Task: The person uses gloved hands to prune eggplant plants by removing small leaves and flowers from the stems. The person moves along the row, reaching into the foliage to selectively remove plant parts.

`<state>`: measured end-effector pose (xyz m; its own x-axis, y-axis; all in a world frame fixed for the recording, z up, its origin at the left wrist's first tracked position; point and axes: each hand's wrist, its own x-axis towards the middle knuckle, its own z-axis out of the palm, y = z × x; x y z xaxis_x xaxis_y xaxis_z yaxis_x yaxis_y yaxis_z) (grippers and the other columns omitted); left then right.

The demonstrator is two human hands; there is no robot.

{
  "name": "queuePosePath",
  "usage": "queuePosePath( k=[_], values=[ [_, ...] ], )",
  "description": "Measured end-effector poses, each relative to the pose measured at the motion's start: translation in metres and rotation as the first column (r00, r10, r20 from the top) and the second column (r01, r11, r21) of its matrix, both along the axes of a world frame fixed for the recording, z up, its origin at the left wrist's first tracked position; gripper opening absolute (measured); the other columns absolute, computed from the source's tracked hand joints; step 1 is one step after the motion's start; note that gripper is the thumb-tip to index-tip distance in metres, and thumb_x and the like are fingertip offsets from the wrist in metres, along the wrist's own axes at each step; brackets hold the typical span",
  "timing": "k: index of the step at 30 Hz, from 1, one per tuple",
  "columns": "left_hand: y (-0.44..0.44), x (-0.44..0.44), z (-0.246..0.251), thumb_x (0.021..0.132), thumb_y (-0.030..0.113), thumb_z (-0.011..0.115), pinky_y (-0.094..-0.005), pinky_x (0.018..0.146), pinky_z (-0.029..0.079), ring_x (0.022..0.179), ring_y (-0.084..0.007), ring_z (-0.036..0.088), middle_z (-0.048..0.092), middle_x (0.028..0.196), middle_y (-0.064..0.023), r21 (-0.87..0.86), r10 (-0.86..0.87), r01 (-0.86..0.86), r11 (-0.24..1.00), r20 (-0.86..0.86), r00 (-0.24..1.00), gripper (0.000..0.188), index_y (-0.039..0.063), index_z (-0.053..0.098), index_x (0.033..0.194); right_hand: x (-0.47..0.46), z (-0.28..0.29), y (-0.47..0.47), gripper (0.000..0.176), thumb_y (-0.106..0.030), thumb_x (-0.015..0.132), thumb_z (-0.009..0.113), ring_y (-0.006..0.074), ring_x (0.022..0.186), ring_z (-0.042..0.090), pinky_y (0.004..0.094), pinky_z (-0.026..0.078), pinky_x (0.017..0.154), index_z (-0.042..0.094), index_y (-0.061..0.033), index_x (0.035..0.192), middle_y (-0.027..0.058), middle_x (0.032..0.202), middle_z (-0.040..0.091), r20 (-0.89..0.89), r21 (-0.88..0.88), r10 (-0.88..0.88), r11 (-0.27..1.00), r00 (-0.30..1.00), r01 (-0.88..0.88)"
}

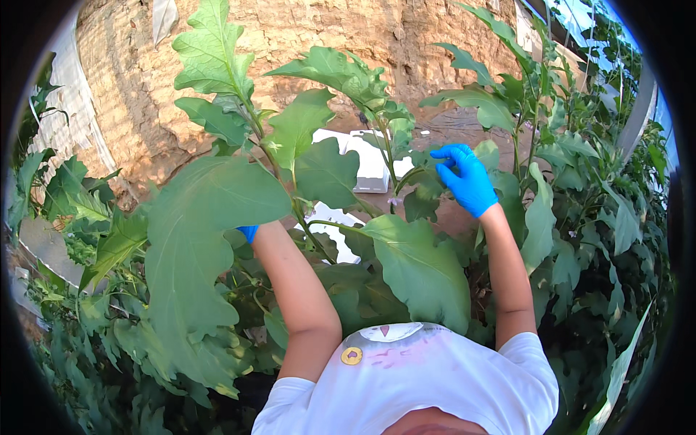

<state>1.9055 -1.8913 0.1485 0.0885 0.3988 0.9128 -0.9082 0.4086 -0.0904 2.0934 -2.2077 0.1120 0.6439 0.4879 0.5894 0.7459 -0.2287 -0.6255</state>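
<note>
My right hand, in a blue glove, is raised beside the leaves of an eggplant plant. Its fingers are bent and slightly apart, with nothing visible between them. My left hand, gloved in blue too, is almost wholly hidden behind a large eggplant leaf; only a bit of the glove near the wrist shows. An eggplant stem rises just right of that wrist. Another broad leaf spreads between my forearms. Pale purple flowers hang on the plants.
White boxes stand on the ground beyond the plants, and a white object shows lower between the leaves. A cracked earthen wall rises behind. Dense foliage crowds the right side. A grey post leans at far right.
</note>
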Motion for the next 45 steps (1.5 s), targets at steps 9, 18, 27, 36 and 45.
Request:
queuePosePath(
  k=[9,18,27,36,45],
  values=[
    [-0.164,0.146,-0.118,0.087,0.024,0.059,-0.0414,0.109,0.021,0.136,-0.0317,0.017,0.015,0.147,-0.0178,0.418,0.492,-0.723,0.551,-0.862,-0.123,0.079,0.003,0.008,0.144,-0.005,-0.110,0.000,0.018,-0.003,0.076,0.064,0.0196,0.066,0.055,0.0313,0.047,0.063,0.064,-0.0099,0.092,0.0096,0.087,0.053,-0.196,-0.060,0.172,0.981,0.965,-0.187],
    [-0.153,0.152,-0.146,0.089,0.017,0.057,-0.0274,0.074,0.042,0.080,-0.0106,0.053,0.062,0.089,-0.0041,0.531,0.545,-0.299,0.793,-0.838,-0.041,0.023,0.000,0.064,0.103,0.026,-0.051,0.005,0.028,-0.009,0.085,0.058,0.0112,0.068,0.055,0.0265,0.048,0.064,0.061,-0.0116,0.113,0.0041,0.089,0.060,-0.164,0.207,0.436,0.892,0.885,-0.401],
    [-0.163,0.126,-0.149,0.089,0.013,0.056,-0.0270,0.063,0.040,0.070,-0.0082,0.045,0.055,0.076,-0.0013,0.553,0.599,-0.370,0.747,-0.801,0.013,0.018,0.000,0.063,0.100,0.038,-0.044,0.048,0.024,-0.020,0.073,0.070,0.0288,0.079,0.058,0.0373,0.048,0.069,0.070,-0.0138,0.096,0.0122,0.089,0.056,0.197,-0.204,0.272,0.951,0.942,-0.232],
    [-0.168,0.126,-0.147,0.088,0.012,0.057,-0.0266,0.067,0.043,0.073,-0.0099,0.051,0.059,0.082,-0.0032,0.507,0.570,-0.422,0.752,-0.821,0.029,0.019,-0.001,0.062,0.102,0.021,-0.080,0.056,0.014,-0.011,0.080,0.065,0.0171,0.058,0.062,0.0284,0.048,0.052,0.069,-0.0004,0.088,0.0118,0.073,0.065,-0.516,0.347,0.330,0.924,0.791,-0.159],
    [-0.170,0.130,-0.134,0.089,0.019,0.056,-0.0229,0.040,0.036,0.053,-0.0043,0.039,0.044,0.066,0.0033,0.349,0.412,-0.405,0.845,-0.908,0.076,0.018,0.005,0.061,0.099,0.029,-0.088,0.033,0.016,-0.012,0.080,0.066,0.0128,0.058,0.060,0.0264,0.049,0.054,0.066,0.0015,0.088,0.0091,0.074,0.065,-0.677,0.057,0.159,0.985,0.718,-0.164]
  ],
)
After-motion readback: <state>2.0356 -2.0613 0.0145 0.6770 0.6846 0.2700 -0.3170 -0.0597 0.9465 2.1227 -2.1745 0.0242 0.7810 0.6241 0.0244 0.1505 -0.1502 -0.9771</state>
